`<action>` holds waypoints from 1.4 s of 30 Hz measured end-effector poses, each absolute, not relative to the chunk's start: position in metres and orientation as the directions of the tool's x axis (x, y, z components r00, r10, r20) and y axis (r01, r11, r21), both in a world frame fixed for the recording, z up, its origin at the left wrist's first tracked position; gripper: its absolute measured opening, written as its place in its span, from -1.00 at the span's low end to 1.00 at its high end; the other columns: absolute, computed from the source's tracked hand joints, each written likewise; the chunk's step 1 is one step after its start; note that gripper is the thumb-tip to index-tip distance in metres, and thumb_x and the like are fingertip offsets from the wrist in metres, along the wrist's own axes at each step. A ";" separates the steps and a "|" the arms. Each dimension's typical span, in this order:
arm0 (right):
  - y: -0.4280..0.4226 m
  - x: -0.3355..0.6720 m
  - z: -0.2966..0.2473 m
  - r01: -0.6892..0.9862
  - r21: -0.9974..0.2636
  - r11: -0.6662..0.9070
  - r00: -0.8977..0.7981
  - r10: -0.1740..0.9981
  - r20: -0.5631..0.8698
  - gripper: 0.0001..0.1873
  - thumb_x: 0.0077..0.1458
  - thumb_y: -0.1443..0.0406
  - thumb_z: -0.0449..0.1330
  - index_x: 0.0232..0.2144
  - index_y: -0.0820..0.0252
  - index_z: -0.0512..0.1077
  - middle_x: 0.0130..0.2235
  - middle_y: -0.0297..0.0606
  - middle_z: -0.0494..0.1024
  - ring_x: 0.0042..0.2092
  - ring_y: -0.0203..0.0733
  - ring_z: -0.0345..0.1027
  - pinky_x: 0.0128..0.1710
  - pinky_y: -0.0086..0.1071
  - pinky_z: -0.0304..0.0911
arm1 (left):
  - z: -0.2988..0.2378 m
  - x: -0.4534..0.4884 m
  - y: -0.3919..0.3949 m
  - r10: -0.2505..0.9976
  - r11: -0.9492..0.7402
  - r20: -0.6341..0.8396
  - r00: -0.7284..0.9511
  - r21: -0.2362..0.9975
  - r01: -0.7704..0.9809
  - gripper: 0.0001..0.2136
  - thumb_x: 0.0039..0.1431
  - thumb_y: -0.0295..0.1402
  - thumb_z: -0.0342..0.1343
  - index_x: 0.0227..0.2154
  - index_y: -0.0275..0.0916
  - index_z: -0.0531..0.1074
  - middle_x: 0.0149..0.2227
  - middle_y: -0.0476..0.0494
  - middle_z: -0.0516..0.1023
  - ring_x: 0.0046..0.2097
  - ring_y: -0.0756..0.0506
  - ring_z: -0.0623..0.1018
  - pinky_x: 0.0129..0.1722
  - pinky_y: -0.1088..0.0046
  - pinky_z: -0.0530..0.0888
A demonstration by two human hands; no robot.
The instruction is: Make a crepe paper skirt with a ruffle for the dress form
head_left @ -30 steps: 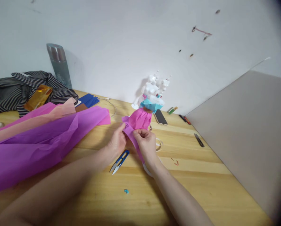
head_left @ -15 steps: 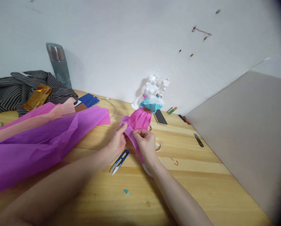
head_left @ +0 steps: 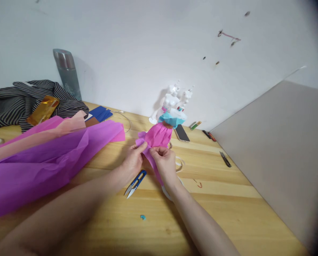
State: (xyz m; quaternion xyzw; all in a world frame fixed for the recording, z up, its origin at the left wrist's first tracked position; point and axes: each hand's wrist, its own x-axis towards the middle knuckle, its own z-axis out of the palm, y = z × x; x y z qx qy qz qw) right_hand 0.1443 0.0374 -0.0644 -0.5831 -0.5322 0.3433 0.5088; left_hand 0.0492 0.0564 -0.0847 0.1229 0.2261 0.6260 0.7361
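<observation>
A pink crepe paper skirt (head_left: 159,135) with a turquoise ruffle (head_left: 172,119) above it stands in front of white figurines (head_left: 172,99). Along the skirt's lower edge runs a purple crepe paper strip (head_left: 153,164), gathered at its left end. My left hand (head_left: 134,156) pinches that strip at the skirt's lower left, thumb on top. Just to the right, my right hand (head_left: 164,161) grips the same strip between thumb and forefinger; its other fingers are curled. Blue-handled thread snips (head_left: 135,183) lie below my left hand, blades apart.
Purple crepe paper sheets (head_left: 54,167) spread across the left, near a striped cloth (head_left: 4,103) and a tall bottle (head_left: 67,74). Behind the skirt lies a phone (head_left: 182,133). A box cutter (head_left: 225,159) rests at right. A turquoise scrap (head_left: 143,217) lies in front.
My left thumb has slid slightly right along the purple strip, closer to my right hand. The right hand keeps its pinch almost unmoved.
</observation>
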 end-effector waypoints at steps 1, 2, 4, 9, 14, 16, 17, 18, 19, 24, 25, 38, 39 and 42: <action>0.037 0.144 -0.064 0.272 -0.958 0.087 0.196 0.970 0.144 -0.72 -0.12 0.17 0.19 -0.67 0.27 0.37 -0.64 -0.38 0.32 -0.59 -0.39 0.07 -0.59 -0.49 0.02 | -0.085 0.050 0.057 0.978 0.183 -0.180 0.109 0.467 -0.865 -0.79 -0.27 -0.45 0.39 -0.56 -0.28 0.44 -0.53 0.05 0.50 -0.46 0.07 0.44 -0.34 0.54 0.35; 0.037 0.144 -0.064 0.274 -0.958 0.091 0.193 0.970 0.147 -0.72 -0.12 0.17 0.19 -0.68 0.27 0.37 -0.65 -0.39 0.31 -0.60 -0.39 0.07 -0.60 -0.49 0.01 | -0.086 0.050 0.057 0.978 0.181 -0.180 0.106 0.471 -0.864 -0.78 -0.27 -0.45 0.39 -0.57 -0.28 0.43 -0.53 0.05 0.50 -0.46 0.07 0.44 -0.34 0.54 0.35; 0.036 0.144 -0.064 0.276 -0.956 0.097 0.187 0.970 0.153 -0.71 -0.11 0.16 0.20 -0.67 0.27 0.37 -0.64 -0.38 0.31 -0.59 -0.39 0.07 -0.60 -0.50 0.00 | -0.087 0.050 0.057 0.978 0.181 -0.178 0.107 0.478 -0.859 -0.78 -0.27 -0.44 0.40 -0.57 -0.29 0.43 -0.54 0.05 0.49 -0.47 0.07 0.44 -0.35 0.53 0.35; 0.033 0.146 -0.068 0.291 -0.949 0.117 0.181 0.968 0.175 -0.72 -0.08 0.15 0.22 -0.60 0.28 0.40 -0.61 -0.35 0.36 -0.57 -0.38 0.11 -0.61 -0.50 0.03 | -0.088 0.051 0.057 0.979 0.177 -0.173 0.104 0.486 -0.856 -0.79 -0.28 -0.43 0.39 -0.57 -0.29 0.46 -0.53 0.03 0.51 -0.47 0.05 0.45 -0.33 0.51 0.35; 0.032 0.146 -0.072 0.366 -0.915 0.167 0.182 0.952 0.247 -0.75 -0.03 0.18 0.20 -0.57 0.28 0.43 -0.60 -0.34 0.40 -0.56 -0.36 0.16 -0.56 -0.49 0.09 | -0.087 0.051 0.056 0.979 0.175 -0.178 0.098 0.493 -0.852 -0.81 -0.27 -0.43 0.38 -0.54 -0.27 0.48 -0.51 0.01 0.54 -0.46 0.02 0.47 -0.33 0.48 0.36; 0.031 0.144 -0.071 0.402 -0.894 0.197 0.174 0.943 0.285 -0.76 -0.01 0.20 0.19 -0.51 0.29 0.49 -0.57 -0.32 0.45 -0.54 -0.34 0.20 -0.54 -0.48 0.13 | -0.087 0.052 0.055 0.978 0.181 -0.179 0.104 0.495 -0.850 -0.79 -0.28 -0.42 0.39 -0.55 -0.27 0.48 -0.51 0.01 0.54 -0.45 0.02 0.47 -0.33 0.47 0.37; 0.031 0.143 -0.070 0.418 -0.884 0.209 0.171 0.938 0.302 -0.76 -0.01 0.21 0.18 -0.48 0.29 0.51 -0.55 -0.30 0.48 -0.54 -0.32 0.23 -0.52 -0.47 0.15 | -0.087 0.052 0.055 0.978 0.185 -0.178 0.109 0.494 -0.850 -0.79 -0.28 -0.41 0.40 -0.55 -0.27 0.48 -0.51 0.01 0.53 -0.45 0.02 0.47 -0.33 0.48 0.37; 0.030 0.142 -0.070 0.427 -0.878 0.215 0.171 0.935 0.312 -0.77 0.00 0.22 0.17 -0.45 0.29 0.53 -0.54 -0.29 0.50 -0.53 -0.31 0.26 -0.50 -0.45 0.18 | -0.087 0.052 0.054 0.977 0.189 -0.177 0.114 0.493 -0.849 -0.79 -0.29 -0.40 0.40 -0.55 -0.27 0.48 -0.51 0.01 0.53 -0.45 0.02 0.47 -0.33 0.48 0.37; 0.030 0.141 -0.069 0.432 -0.875 0.219 0.172 0.932 0.318 -0.77 0.00 0.22 0.17 -0.43 0.29 0.54 -0.52 -0.27 0.52 -0.52 -0.29 0.28 -0.48 -0.44 0.20 | -0.087 0.052 0.054 0.977 0.193 -0.176 0.120 0.491 -0.849 -0.79 -0.28 -0.40 0.40 -0.56 -0.28 0.48 -0.52 0.01 0.53 -0.45 0.03 0.47 -0.33 0.49 0.37; 0.030 0.140 -0.068 0.429 -0.877 0.215 0.199 0.925 0.324 -0.76 -0.01 0.23 0.16 -0.42 0.30 0.54 -0.51 -0.23 0.56 -0.51 -0.25 0.34 -0.47 -0.41 0.24 | -0.091 0.052 0.053 0.975 0.215 -0.159 0.156 0.481 -0.850 -0.80 -0.25 -0.38 0.41 -0.55 -0.30 0.49 -0.52 0.01 0.51 -0.46 0.06 0.45 -0.33 0.51 0.36; 0.031 0.140 -0.069 0.436 -0.874 0.214 0.202 0.923 0.327 -0.76 -0.01 0.23 0.17 -0.43 0.30 0.54 -0.50 -0.22 0.56 -0.51 -0.24 0.35 -0.47 -0.41 0.25 | -0.092 0.051 0.053 0.974 0.219 -0.155 0.164 0.479 -0.850 -0.80 -0.24 -0.38 0.40 -0.55 -0.30 0.49 -0.52 0.01 0.52 -0.46 0.06 0.45 -0.33 0.51 0.36; 0.031 0.137 -0.066 0.452 -0.869 0.202 0.224 0.917 0.330 -0.81 -0.01 0.25 0.15 -0.46 0.27 0.50 -0.53 -0.27 0.53 -0.54 -0.28 0.31 -0.50 -0.43 0.24 | -0.096 0.052 0.053 0.970 0.239 -0.158 0.186 0.466 -0.852 -0.81 -0.20 -0.37 0.39 -0.54 -0.28 0.49 -0.52 0.03 0.51 -0.46 0.06 0.45 -0.33 0.51 0.37; 0.031 0.137 -0.066 0.442 -0.874 0.204 0.222 0.919 0.327 -0.81 -0.01 0.25 0.15 -0.45 0.27 0.50 -0.53 -0.27 0.53 -0.54 -0.29 0.31 -0.50 -0.43 0.24 | -0.096 0.052 0.053 0.969 0.241 -0.158 0.188 0.467 -0.851 -0.81 -0.20 -0.36 0.39 -0.53 -0.29 0.49 -0.51 0.02 0.52 -0.45 0.05 0.46 -0.30 0.49 0.38; 0.030 0.138 -0.067 0.434 -0.877 0.205 0.219 0.921 0.323 -0.79 -0.02 0.22 0.18 -0.45 0.27 0.50 -0.54 -0.28 0.52 -0.53 -0.29 0.30 -0.50 -0.44 0.23 | -0.094 0.052 0.053 0.970 0.238 -0.158 0.184 0.466 -0.852 -0.79 -0.25 -0.37 0.41 -0.55 -0.29 0.49 -0.51 0.01 0.52 -0.44 0.04 0.47 -0.28 0.48 0.38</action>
